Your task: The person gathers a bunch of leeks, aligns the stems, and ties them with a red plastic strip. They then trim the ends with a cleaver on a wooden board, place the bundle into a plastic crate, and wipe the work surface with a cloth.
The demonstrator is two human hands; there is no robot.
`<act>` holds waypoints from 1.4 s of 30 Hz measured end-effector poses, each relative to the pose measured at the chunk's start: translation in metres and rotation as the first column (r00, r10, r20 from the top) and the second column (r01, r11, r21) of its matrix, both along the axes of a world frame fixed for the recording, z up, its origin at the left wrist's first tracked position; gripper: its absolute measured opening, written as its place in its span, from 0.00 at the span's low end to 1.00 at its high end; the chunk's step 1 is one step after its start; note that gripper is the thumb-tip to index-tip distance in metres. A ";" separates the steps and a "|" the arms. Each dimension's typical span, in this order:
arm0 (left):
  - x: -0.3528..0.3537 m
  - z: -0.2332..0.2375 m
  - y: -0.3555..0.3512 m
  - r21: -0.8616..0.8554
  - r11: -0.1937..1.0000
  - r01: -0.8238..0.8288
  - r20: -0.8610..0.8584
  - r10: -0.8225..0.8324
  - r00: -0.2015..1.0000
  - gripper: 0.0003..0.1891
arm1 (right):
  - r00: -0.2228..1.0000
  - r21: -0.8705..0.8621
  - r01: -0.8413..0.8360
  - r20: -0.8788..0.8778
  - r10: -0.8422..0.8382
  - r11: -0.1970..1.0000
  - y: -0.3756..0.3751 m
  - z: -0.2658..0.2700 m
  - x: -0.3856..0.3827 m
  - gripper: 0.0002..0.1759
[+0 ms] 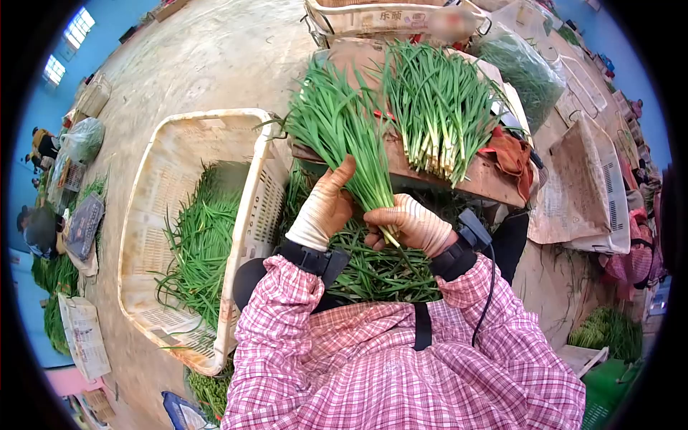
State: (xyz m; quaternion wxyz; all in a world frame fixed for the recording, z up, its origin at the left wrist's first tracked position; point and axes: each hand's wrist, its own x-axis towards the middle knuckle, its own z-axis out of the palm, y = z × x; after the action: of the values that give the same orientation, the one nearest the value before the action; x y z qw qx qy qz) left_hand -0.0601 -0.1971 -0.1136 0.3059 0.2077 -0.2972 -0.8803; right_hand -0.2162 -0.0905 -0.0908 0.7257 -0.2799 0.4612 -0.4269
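Both gloved hands hold one bunch of long green leafy stalks (351, 136) in front of the chest. My left hand (326, 201) is wrapped round its middle, thumb pointing up. My right hand (410, 223) grips the pale lower ends, which point down. The leafy tops fan out up and to the left, over the edge of a wooden board (494, 188). On that board lies a pile of stalks (444, 107), white ends toward me. A reddish-brown cloth (510, 161) rests at the board's right. Loose green leaves (380, 272) cover the area below my hands.
A large off-white crate (247, 229) with green stalks inside stands at the left. Another crate (358, 21) is beyond the board, near a clear bag of greens (519, 72). A tilted crate (616, 186) stands at the right. Other people sit at the far left and right.
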 end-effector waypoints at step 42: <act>-0.062 0.044 -0.069 -0.478 0.800 -0.364 -0.021 0.403 0.915 0.24 | -0.166 -0.272 -0.749 -0.806 -0.569 0.604 -0.120 0.079 -0.046 0.27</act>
State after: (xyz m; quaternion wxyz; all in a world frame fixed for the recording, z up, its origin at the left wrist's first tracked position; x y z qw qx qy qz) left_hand -0.1222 -0.2657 -0.0692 0.5064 0.2186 -0.4664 -0.6915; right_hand -0.2626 -0.2104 -0.0122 -0.0842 -0.8164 0.5577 -0.1237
